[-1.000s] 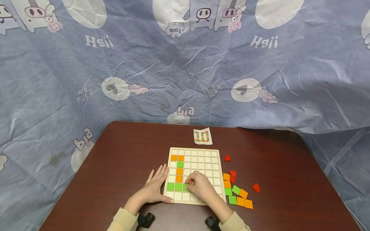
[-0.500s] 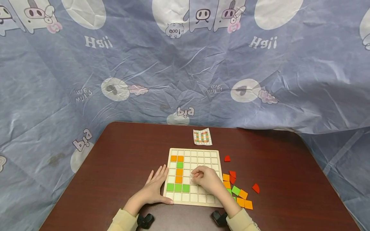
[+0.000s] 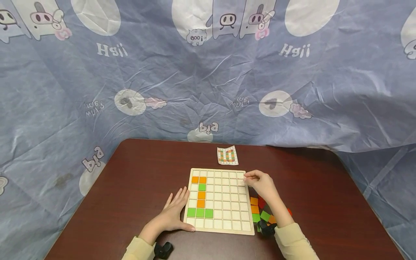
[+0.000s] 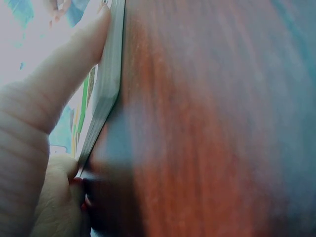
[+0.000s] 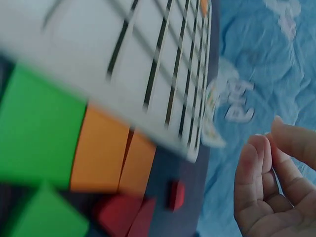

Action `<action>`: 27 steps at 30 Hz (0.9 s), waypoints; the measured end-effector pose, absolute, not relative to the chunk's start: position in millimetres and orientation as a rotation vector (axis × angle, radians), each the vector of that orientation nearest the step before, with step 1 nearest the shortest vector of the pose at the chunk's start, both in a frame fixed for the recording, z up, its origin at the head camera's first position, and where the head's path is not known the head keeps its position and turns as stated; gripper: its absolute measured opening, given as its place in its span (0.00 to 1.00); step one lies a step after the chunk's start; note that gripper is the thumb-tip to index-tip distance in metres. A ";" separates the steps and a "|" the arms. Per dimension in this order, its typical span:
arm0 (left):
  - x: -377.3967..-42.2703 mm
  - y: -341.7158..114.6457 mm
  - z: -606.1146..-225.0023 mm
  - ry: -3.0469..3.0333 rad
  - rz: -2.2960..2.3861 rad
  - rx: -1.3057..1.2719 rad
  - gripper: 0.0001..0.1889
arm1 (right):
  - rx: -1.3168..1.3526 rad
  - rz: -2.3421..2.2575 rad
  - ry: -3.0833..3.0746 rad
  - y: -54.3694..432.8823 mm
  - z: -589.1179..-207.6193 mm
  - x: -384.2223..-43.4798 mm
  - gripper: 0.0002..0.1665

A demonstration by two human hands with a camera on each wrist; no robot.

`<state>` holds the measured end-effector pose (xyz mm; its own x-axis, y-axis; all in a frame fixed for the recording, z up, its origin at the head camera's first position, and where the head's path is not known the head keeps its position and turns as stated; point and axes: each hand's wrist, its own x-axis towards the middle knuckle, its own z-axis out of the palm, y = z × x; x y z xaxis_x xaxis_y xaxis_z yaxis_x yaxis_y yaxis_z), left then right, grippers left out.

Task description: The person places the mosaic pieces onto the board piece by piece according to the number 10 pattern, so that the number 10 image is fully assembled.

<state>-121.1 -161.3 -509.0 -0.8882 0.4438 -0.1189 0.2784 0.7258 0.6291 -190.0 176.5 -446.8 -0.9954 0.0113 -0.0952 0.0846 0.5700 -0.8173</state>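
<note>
A pale square grid board (image 3: 224, 204) lies on the table, with orange tiles (image 3: 201, 195) and green tiles (image 3: 200, 213) set in its left cells. My left hand (image 3: 173, 213) lies at its left side, fingers spread against the edge and thumb at the near corner. In the left wrist view the thumb (image 4: 69, 64) touches the board's rim (image 4: 111, 64). Over the board's far right corner is my right hand (image 3: 262, 185), fingers loosely bent. In the right wrist view its thumb and fingertips (image 5: 252, 153) come close together, with nothing visible between them.
Loose orange tiles (image 3: 254, 209), green tiles (image 3: 265, 216) and red pieces (image 3: 261, 202) lie right of the board, partly hidden by my right forearm. Beyond the board lies a small pattern card (image 3: 227, 156). A blue printed cloth (image 3: 182, 72) hangs behind the table.
My right hand has let go of a green tile in the third cell of the green row and moved away, right and toward the board's far corner. My left hand has stayed put.
</note>
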 end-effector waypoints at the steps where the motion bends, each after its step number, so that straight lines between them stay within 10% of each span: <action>1: -121.1 -161.2 -509.1 2.668 0.925 0.576 0.69 | 0.097 -1.420 2.718 181.6 -448.6 -192.3 0.14; 27: -120.0 -161.0 -508.3 2.664 0.898 0.561 0.69 | 0.161 -1.094 2.754 202.5 -469.6 -220.1 0.25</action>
<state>-120.0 -161.0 -508.3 -0.8872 0.4422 -0.1319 0.2721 0.7322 0.6244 -220.1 202.5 -469.6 -0.9791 0.0359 -0.2002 0.1635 0.7246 -0.6695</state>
